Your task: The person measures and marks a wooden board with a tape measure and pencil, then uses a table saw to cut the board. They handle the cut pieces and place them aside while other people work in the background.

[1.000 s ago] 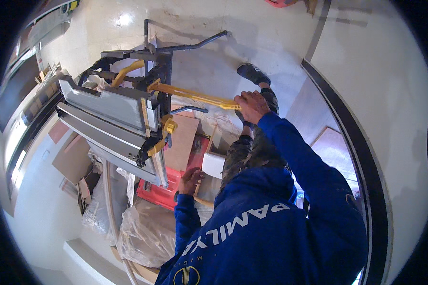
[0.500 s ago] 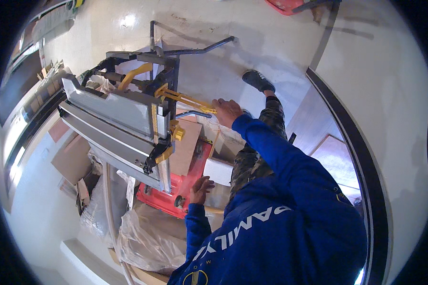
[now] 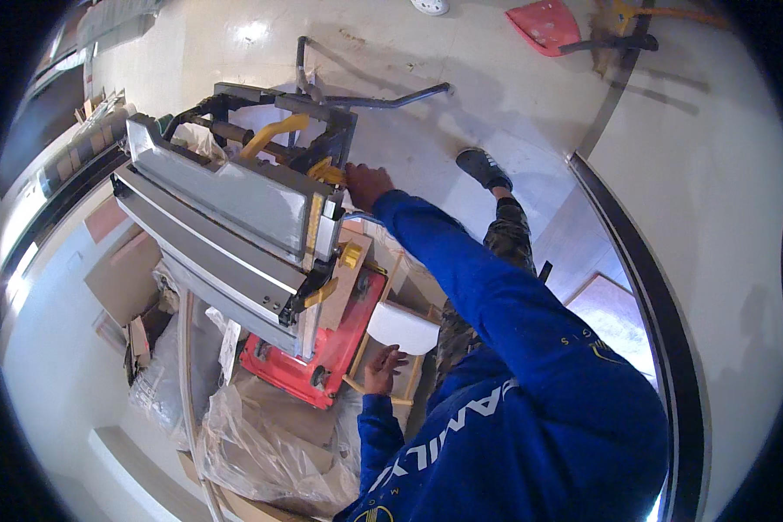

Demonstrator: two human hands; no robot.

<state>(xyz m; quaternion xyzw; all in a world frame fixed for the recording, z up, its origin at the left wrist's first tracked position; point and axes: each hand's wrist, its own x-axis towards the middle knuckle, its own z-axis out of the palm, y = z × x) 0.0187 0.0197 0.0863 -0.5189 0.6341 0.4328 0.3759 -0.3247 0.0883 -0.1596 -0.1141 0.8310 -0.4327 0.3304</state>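
A grey table saw (image 3: 222, 204) with a black frame and yellow parts stands tilted on its side, left of my body. My right hand (image 3: 368, 185) is closed at its near side around the end of a yellow push stick (image 3: 326, 171). Most of the stick lies against the saw's frame, and my fingers partly hide its end. A yellow knob (image 3: 350, 254) sits on the saw just below. Lower down, my left hand (image 3: 383, 371) hangs beside a white board (image 3: 403, 328), fingers loosely bent and apart, holding nothing.
Below the saw is a red wheeled dolly (image 3: 344, 335). Plastic sheeting (image 3: 261, 435) and cardboard (image 3: 130, 287) lie to its left. Bent dark legs (image 3: 400, 100) stick out from the saw over the floor. A red dustpan (image 3: 544, 28) lies far right, and a dark door sill (image 3: 635, 239) runs along my right.
My right hand has moved left to the saw, pushing the yellow stick in along its frame, so less of it sticks out. My left hand has shifted slightly right and down.
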